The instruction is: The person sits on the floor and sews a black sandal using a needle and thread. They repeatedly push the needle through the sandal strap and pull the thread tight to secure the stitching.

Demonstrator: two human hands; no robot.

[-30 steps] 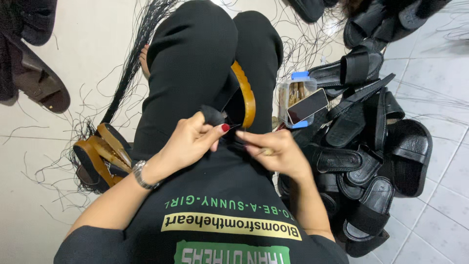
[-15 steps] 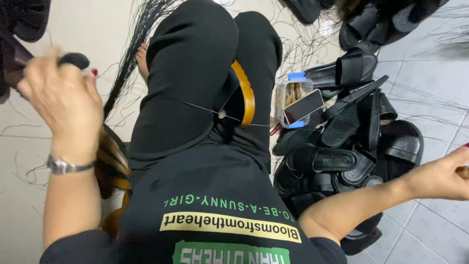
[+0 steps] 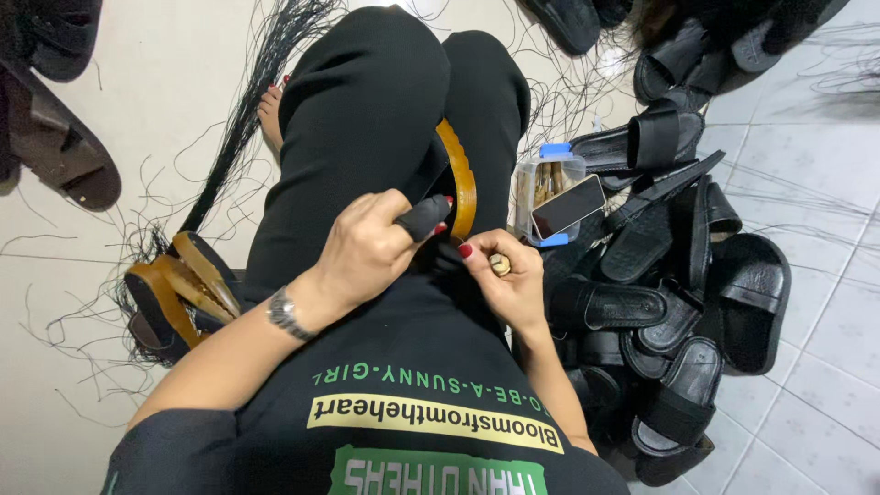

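Observation:
A dark sandal with a tan edge [image 3: 464, 183] stands wedged between my knees in black trousers. My left hand [image 3: 367, 252] is curled against its near end, a black cover [image 3: 423, 218] on one finger, a metal watch on the wrist. My right hand [image 3: 506, 280] sits just to the right of it, closed around a small tool with a pale round butt [image 3: 500, 265]. The two hands almost touch over my lap. The tool's tip and any thread between the hands are hidden.
A heap of black sandals [image 3: 687, 302] lies on the tiled floor at my right. By my knee stand a clear jar with a blue lid [image 3: 543, 174] and a phone [image 3: 568, 206]. Tan-strapped sandals [image 3: 179, 293] and a black thread bundle [image 3: 247, 119] lie at the left.
Half a second ago my hands were flung wide apart, a thin thread stretched across my lap. Both have come back together at the sandal.

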